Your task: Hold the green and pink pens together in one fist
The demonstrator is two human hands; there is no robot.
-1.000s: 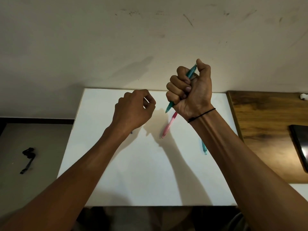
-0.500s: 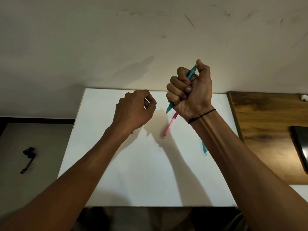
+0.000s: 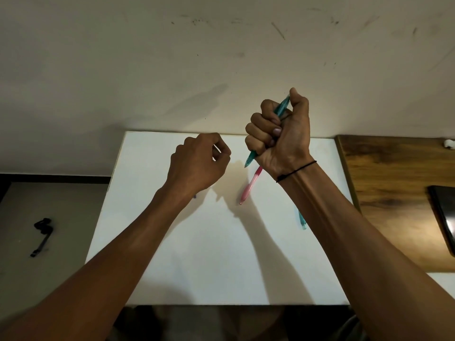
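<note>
My right hand [image 3: 280, 136] is raised above the white table [image 3: 209, 254] and grips a teal pen [image 3: 251, 159] in a fist. The pen's tip points down and to the left, and my thumb rests on its top end. My left hand [image 3: 197, 166] hovers over the table with its fingers curled and the thumb against the forefinger; nothing shows in it. A small blue bit [image 3: 195, 196] peeks out beneath its wrist; I cannot tell what it is. A pink pen [image 3: 248, 189] lies on the table below my right hand. Another teal pen [image 3: 302, 221] lies partly hidden by my right forearm.
A wooden desk [image 3: 389, 193] adjoins the white table on the right, with a dark flat device [image 3: 445, 217] at its right edge and a small white object [image 3: 449, 143] at its back. A black item [image 3: 41, 232] lies on the floor at left. A scuffed wall rises behind.
</note>
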